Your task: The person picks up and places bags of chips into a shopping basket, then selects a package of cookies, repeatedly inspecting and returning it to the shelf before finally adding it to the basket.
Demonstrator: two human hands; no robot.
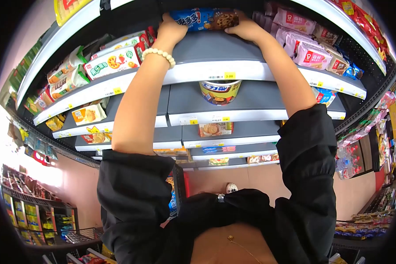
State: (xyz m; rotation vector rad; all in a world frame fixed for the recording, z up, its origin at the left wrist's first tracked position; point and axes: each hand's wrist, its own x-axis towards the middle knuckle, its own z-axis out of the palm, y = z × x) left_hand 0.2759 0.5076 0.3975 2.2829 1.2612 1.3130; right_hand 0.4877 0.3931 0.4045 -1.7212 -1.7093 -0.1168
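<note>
Both arms reach forward to the back of a dark grey store shelf. Between my hands is a long blue cookie package with a cookie picture on its right half. My left hand, with a beaded bracelet at the wrist, grips its left end. At the right end, my right hand is closed on the package, thumb at its lower edge. To the left lies a white and red biscuit box. Pink wafer packs are heaped to the right.
A yellow and green tub stands one shelf below, under the price rail. Further down is a biscuit packet. A black basket with packages shows beside my left sleeve. Hanging snack bags line the right side.
</note>
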